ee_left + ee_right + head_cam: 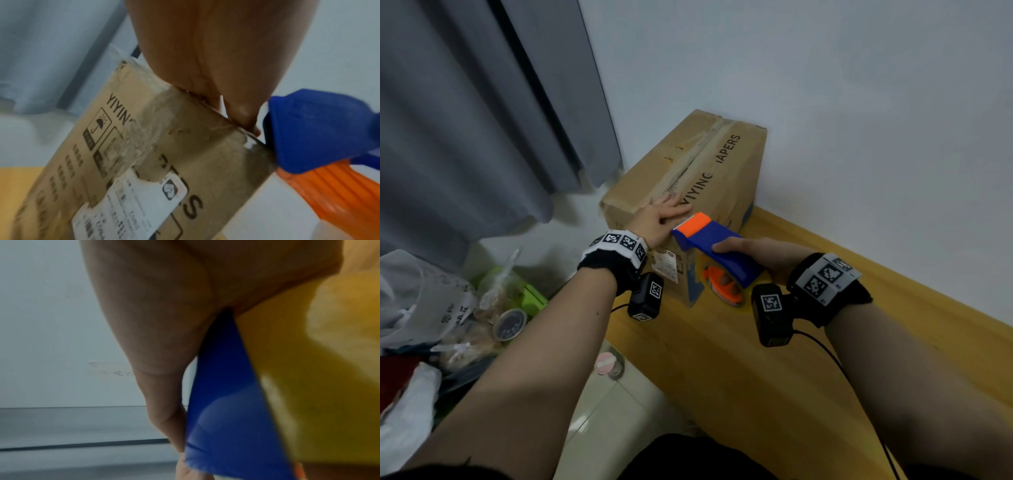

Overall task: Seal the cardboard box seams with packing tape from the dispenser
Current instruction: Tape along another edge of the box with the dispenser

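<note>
A brown cardboard box (726,171) with black lettering stands on a yellow wooden surface (774,359) against the wall. Old torn tape runs along its top seam (688,161). My left hand (659,217) lies flat, fingers straight, on the near end of the box top over the seam; the left wrist view shows its palm (216,56) pressing the box edge (195,129). My right hand (750,251) grips the blue and orange tape dispenser (717,245) by its handle. Its orange toothed end (693,222) sits at the box's near top edge beside my left hand. In the right wrist view, the dispenser's blue handle (222,402) fills my grip.
A grey curtain (482,120) hangs at the left. Bags, a green container (530,294) and a lidded tub (509,323) clutter the floor at lower left. A pink-capped jar (607,365) stands beside the wooden surface. A white shipping label (127,206) is stuck on the box's near face.
</note>
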